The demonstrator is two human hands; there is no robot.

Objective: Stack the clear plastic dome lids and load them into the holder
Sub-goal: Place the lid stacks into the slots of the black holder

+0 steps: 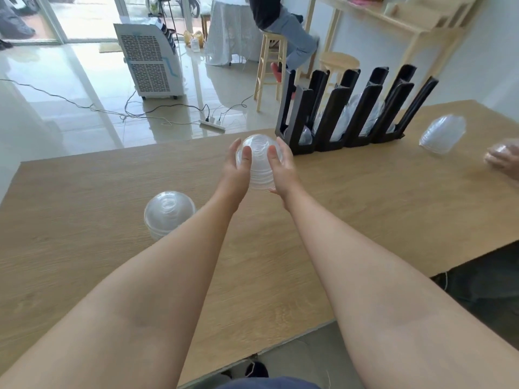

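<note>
A stack of clear dome lids [259, 161] is held above the wooden table [351, 197], tilted with its domed top pointing away from me. My left hand [236, 168] grips its left side and my right hand [282, 169] its right side. Just beyond, to the right, stands the black slotted holder [345, 108], with clear lids lying in several of its slots. A second stack of dome lids [168, 214] rests on the table to my left, partly hidden by my left forearm. A third stack of lids [441, 134] lies tilted at the far right.
Another person's hand [504, 161] holding a lid reaches in at the right edge. Beyond the table are a white air cooler [151, 60], floor cables with a power strip [212, 125], wooden stools [271, 66] and a seated person.
</note>
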